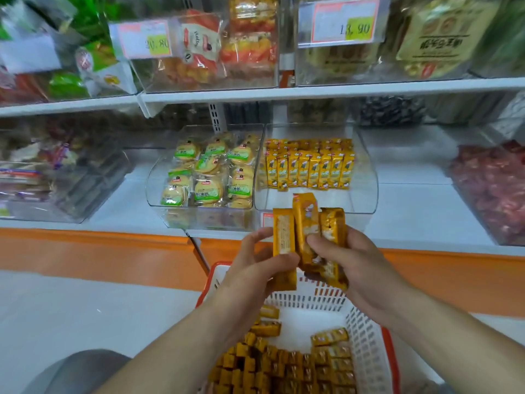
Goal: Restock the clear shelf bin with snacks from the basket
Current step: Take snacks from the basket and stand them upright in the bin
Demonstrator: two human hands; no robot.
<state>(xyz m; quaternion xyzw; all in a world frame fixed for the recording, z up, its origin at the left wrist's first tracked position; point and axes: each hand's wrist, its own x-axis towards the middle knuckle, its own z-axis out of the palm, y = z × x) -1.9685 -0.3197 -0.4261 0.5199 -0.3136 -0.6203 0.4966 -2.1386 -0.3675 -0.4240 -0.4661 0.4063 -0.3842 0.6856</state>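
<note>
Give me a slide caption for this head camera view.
Left hand and right hand hold yellow snack packs above the white basket, before the partly filled clear shelf bin.

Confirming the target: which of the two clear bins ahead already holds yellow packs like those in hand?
The right bin, with rows of upright yellow packs; the left bin holds green-labelled round biscuits.

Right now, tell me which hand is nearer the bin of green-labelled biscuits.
Left. The left hand is below and slightly right of the green-labelled biscuit bin; the right hand is farther right, below the yellow-pack bin.
</note>
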